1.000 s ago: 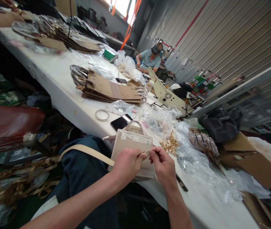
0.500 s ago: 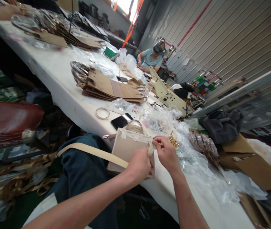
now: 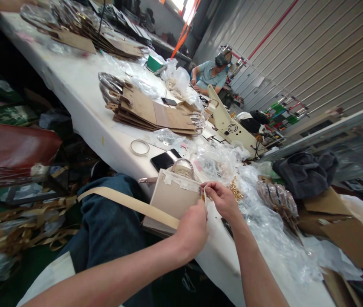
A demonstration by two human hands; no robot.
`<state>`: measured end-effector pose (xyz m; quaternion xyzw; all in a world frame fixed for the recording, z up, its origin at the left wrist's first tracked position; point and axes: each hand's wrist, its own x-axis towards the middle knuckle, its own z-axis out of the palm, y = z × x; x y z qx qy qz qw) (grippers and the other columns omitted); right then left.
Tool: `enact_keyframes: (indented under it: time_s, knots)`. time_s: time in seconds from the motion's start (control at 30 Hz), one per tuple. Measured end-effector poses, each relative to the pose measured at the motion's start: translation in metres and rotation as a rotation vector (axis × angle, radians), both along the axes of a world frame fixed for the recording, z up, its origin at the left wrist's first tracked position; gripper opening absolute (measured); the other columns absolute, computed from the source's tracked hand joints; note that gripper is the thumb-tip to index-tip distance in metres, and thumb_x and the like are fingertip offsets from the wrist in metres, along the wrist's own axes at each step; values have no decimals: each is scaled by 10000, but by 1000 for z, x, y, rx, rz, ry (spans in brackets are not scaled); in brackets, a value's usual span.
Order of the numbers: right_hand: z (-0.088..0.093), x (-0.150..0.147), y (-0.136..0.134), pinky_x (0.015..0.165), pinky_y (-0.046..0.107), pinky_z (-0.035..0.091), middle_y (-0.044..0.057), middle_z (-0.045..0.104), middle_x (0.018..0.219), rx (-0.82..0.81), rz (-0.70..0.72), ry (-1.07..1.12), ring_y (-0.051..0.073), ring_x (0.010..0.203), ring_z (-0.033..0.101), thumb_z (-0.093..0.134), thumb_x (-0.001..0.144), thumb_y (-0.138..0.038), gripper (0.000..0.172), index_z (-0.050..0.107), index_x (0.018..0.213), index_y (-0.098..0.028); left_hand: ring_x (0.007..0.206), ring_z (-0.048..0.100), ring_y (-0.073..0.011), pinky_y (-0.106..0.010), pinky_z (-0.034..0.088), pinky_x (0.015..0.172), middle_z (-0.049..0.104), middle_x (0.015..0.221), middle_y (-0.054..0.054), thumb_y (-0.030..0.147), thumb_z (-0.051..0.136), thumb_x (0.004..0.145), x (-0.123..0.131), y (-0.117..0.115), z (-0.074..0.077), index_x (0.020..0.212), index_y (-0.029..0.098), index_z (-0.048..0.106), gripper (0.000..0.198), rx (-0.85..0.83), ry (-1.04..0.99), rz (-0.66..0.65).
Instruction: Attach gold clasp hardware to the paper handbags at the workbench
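Observation:
A small beige handbag [image 3: 173,194] with a rounded handle [image 3: 183,164] stands at the table's front edge, by my knee. White strips of tape [image 3: 180,182] run along its top edge. My left hand [image 3: 192,228] is closed in a fist at the bag's right side. A long tan strip [image 3: 130,205] runs from my knee across the bag's front to this fist and disappears behind it. With fingertips pinched, my right hand [image 3: 220,197] grips the bag's upper right corner edge. What lies between those fingertips is mostly hidden.
Beyond the bag lie a phone [image 3: 165,159], a tape roll [image 3: 139,147] and stacked brown bag panels [image 3: 156,113]. Clear plastic [image 3: 254,213] and gold-coloured hardware [image 3: 235,189] lie to the right, near an open carton [image 3: 338,217]. A person [image 3: 211,74] sits by a cream-coloured machine [image 3: 229,123].
My left hand has shifted a little down and right along the bag's right side. My right hand stays at the corner. The whole view has tilted slightly.

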<state>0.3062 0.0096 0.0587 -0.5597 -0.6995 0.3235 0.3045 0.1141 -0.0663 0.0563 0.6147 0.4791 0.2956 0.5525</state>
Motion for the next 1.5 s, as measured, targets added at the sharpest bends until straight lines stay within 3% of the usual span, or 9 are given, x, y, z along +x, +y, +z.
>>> enact_keyframes:
  time_s: [0.13, 0.33, 0.47, 0.57, 0.63, 0.7, 0.83, 1.0, 1.5]
  knots:
    - [-10, 7, -8, 1026, 393, 574, 95, 747, 1269, -33, -47, 172, 261, 1125, 716, 739, 1020, -548, 313, 700, 995, -239, 1006, 800, -413, -524, 650, 861, 782, 1025, -204, -51, 395, 955, 1, -4, 9, 1231, 121, 599, 384, 148, 274, -130]
    - [-17, 12, -19, 1119, 434, 568, 80, 733, 1325, -52, -88, 300, 252, 1151, 720, 760, 1022, -523, 274, 708, 1018, -254, 956, 814, -344, -458, 682, 842, 773, 1058, -164, 2, 361, 1050, 10, -12, 11, 1238, 123, 604, 331, 308, 405, -195]
    - [-21, 16, -23, 1164, 465, 546, 78, 717, 1360, -62, -87, 356, 261, 1205, 712, 752, 1034, -508, 257, 708, 1026, -255, 961, 809, -348, -458, 675, 841, 767, 1071, -182, 2, 378, 1044, 10, -14, 10, 1221, 117, 617, 319, 348, 408, -217]
    - [-18, 15, -22, 1152, 465, 539, 86, 718, 1360, -67, -88, 314, 270, 1203, 713, 751, 1029, -528, 281, 711, 1031, -250, 980, 806, -353, -436, 657, 848, 772, 1023, -194, 11, 425, 1026, 8, -11, 5, 1177, 121, 627, 275, 209, 283, -143]
    - [-13, 12, -19, 1115, 441, 538, 92, 733, 1319, -59, -76, 231, 272, 1176, 716, 747, 1025, -541, 301, 715, 1020, -241, 860, 802, -315, -378, 647, 757, 760, 909, -158, 94, 465, 1049, 9, -7, -1, 1056, 143, 614, 157, -2, 45, -70]
    - [-6, 5, -13, 1036, 407, 545, 94, 749, 1262, -26, -53, 108, 266, 1121, 714, 715, 1037, -538, 306, 717, 1005, -234, 665, 754, -247, -316, 607, 605, 720, 799, -92, 193, 427, 1091, 12, -4, -7, 972, 178, 552, 173, -257, -262, 3]
    - [8, -13, 0, 894, 380, 532, 77, 759, 1110, 123, 6, -209, 250, 992, 681, 631, 1063, -427, 221, 711, 982, -237, 569, 717, -187, -266, 571, 528, 683, 779, -31, 210, 314, 1119, 22, 0, -10, 1018, 199, 477, 192, -599, -644, 171]
    - [17, -27, 6, 839, 381, 518, 69, 722, 1007, 238, 75, -364, 252, 959, 651, 581, 1047, -295, 149, 677, 948, -239, 564, 711, -158, -239, 557, 548, 684, 790, -28, 223, 343, 1134, 24, 1, -7, 1011, 193, 487, 191, -625, -669, 224]
    - [13, -15, 12, 816, 358, 541, 70, 726, 1083, 190, 118, -358, 234, 986, 664, 613, 1046, -295, 149, 709, 950, -235, 517, 665, -136, -235, 481, 492, 675, 774, 1, 165, 335, 1125, 31, 5, -8, 1001, 205, 460, 180, -628, -571, 197]
